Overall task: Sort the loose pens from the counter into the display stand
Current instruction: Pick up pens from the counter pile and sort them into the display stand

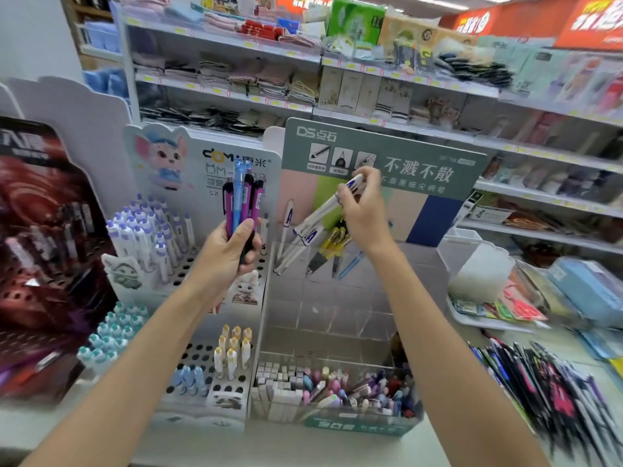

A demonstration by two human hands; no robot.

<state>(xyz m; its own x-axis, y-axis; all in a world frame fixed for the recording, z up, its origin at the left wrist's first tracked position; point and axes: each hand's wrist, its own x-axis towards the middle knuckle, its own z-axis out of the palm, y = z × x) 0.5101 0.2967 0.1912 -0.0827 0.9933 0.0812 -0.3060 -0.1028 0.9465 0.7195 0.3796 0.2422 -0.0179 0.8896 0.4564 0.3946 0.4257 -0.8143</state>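
My left hand (232,251) grips a bunch of purple and blue pens (243,193), held upright in front of the white perforated stand (188,271). My right hand (362,210) pinches a white pen with blue marks (323,210), tilted down to the left over the top row of the clear acrylic display stand (323,308). That top row holds white pens (286,241), yellow-black pens (332,244) and a light blue pen (350,264). A pile of loose pens (553,389) lies on the counter at the right.
The clear stand's front bin (337,392) holds many pastel pens and small boxes. White capped pens (151,230) fill the perforated stand at left. A dark red display (43,251) stands far left. White trays with packets (499,298) sit right. Store shelves rise behind.
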